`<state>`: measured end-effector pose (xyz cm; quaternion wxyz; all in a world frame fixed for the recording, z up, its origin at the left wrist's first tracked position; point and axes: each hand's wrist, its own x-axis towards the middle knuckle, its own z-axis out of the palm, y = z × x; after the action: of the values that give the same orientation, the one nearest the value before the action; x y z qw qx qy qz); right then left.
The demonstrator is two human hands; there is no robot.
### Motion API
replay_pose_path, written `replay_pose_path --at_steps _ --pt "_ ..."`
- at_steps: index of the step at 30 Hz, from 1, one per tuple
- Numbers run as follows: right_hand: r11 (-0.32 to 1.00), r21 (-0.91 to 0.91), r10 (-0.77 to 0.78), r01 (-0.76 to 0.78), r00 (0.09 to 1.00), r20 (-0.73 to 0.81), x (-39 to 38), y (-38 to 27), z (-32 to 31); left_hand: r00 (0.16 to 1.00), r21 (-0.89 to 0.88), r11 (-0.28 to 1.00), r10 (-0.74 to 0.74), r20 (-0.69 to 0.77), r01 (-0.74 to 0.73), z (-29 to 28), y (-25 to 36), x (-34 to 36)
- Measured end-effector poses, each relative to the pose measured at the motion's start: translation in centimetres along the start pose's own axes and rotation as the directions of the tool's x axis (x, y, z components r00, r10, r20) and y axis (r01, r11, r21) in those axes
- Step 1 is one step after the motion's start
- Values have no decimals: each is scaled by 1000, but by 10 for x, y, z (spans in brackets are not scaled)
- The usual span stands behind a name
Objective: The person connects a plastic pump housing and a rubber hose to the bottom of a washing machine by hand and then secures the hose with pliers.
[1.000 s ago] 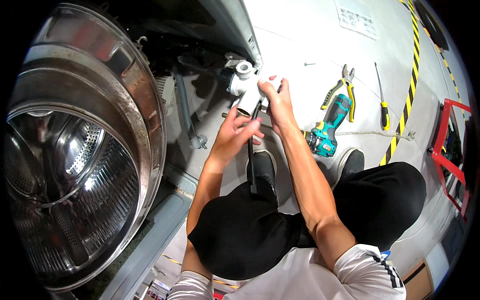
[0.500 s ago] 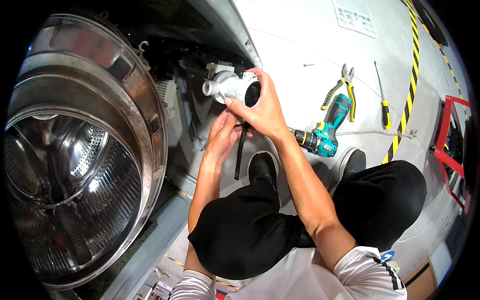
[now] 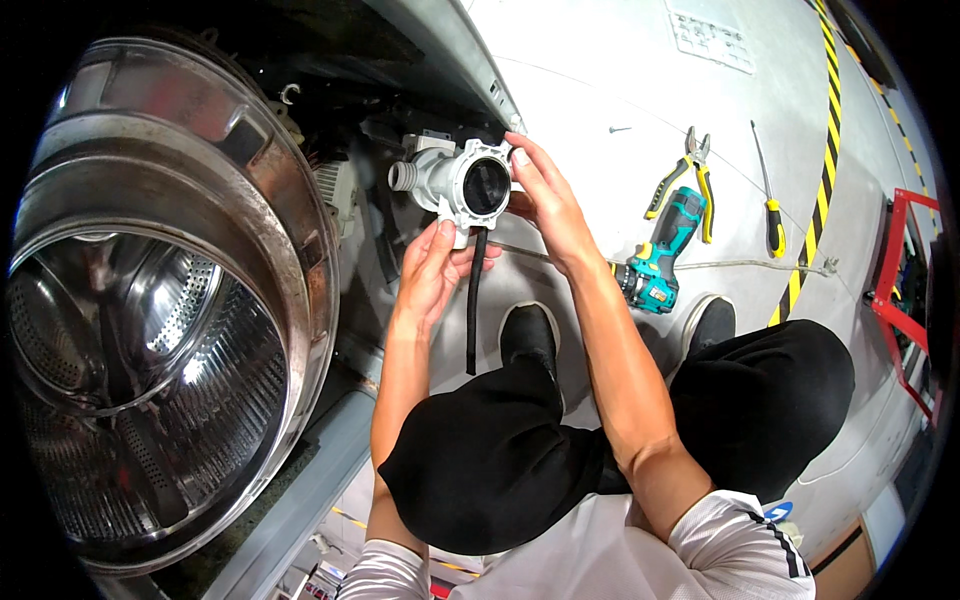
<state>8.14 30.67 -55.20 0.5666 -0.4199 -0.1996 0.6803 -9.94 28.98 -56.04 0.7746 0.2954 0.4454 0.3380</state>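
A pale grey drain pump [image 3: 447, 180] is held up in front of the opened washing machine, its round dark opening turned up toward me and its ribbed outlet pointing left. A thin black hose [image 3: 474, 310] hangs down from it. My left hand [image 3: 436, 272] grips the pump from below, thumb against its lower edge. My right hand [image 3: 545, 205] closes on the pump's right side, with some fingers hidden behind it. The steel washing machine drum [image 3: 170, 300] fills the left of the view.
On the floor to the right lie a teal cordless drill [image 3: 660, 255], yellow-black pliers [image 3: 690, 175], a screwdriver [image 3: 770, 200] and a small screw [image 3: 620, 129]. A grey machine panel edge [image 3: 300, 500] runs beside my left knee. A red metal frame [image 3: 885, 290] stands far right.
The pump has turned so that its round opening faces me more fully. My right hand has shifted from over its top to its right side; the left hand has stayed below.
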Motion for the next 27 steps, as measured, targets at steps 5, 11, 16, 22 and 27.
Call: replay_pose_path --at_steps 5,11,16,22,27 --pt "993 -99 62 -69 996 -67 2 10 -8 997 108 994 5 -79 3 3 6 -5" --pt "983 35 183 -181 943 -279 6 18 -28 978 238 970 -7 -207 57 -20 26 -10" --pt "965 173 242 -197 923 -300 7 27 -40 975 413 907 15 -223 81 -32 35 -11" --pt "964 117 263 -237 904 -337 5 33 -37 984 435 895 -19 -178 96 -36 38 -11" --pt "963 111 267 -244 904 -335 6 35 -38 988 370 922 -62 -143 111 -37 28 -10"
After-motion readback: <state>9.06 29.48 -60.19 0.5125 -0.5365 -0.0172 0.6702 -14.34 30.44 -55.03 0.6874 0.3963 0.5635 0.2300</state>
